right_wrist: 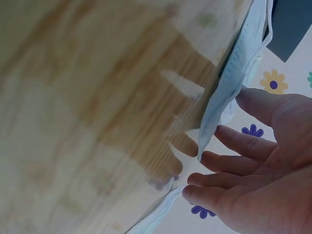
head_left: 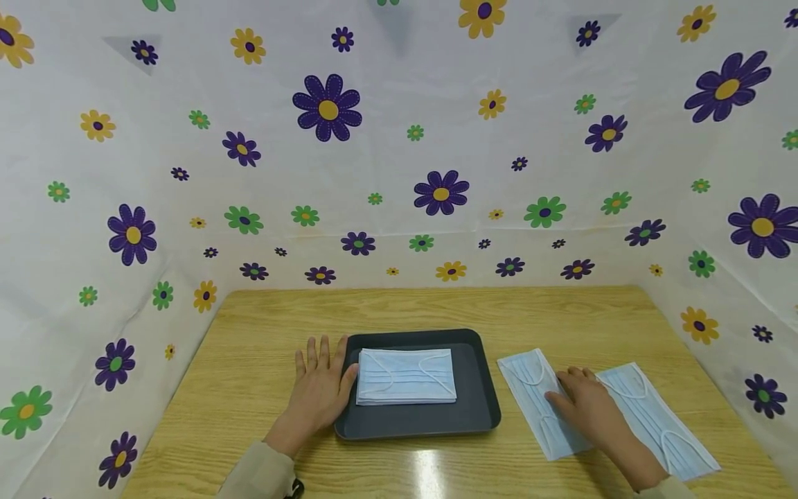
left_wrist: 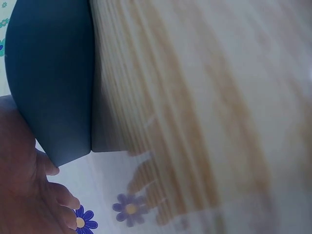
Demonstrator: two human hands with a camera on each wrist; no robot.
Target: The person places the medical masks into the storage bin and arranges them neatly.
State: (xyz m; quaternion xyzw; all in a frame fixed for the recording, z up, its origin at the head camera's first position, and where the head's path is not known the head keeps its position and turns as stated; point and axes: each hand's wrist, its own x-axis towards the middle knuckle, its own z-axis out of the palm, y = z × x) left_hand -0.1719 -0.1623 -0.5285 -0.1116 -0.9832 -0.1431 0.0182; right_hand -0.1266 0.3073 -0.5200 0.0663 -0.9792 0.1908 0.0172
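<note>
A dark grey tray (head_left: 424,424) holds a small stack of light blue face masks (head_left: 406,376) with white ear loops. My left hand (head_left: 319,393) rests at the tray's left edge, fingers spread and the thumb reaching over the rim; the left wrist view shows the hand (left_wrist: 24,180) against the tray's side (left_wrist: 53,83). To the right of the tray lie two single masks, a nearer one (head_left: 530,388) and a farther one (head_left: 661,416). My right hand (head_left: 589,405) touches the nearer mask with its thumb. In the right wrist view its fingers (right_wrist: 243,146) are extended beside that mask's edge (right_wrist: 229,87).
The wooden table (head_left: 280,312) carries the tray and masks. A white cloth with printed flowers (head_left: 386,159) hangs behind the table and along both sides. A dark band (head_left: 296,488) shows at the left wrist.
</note>
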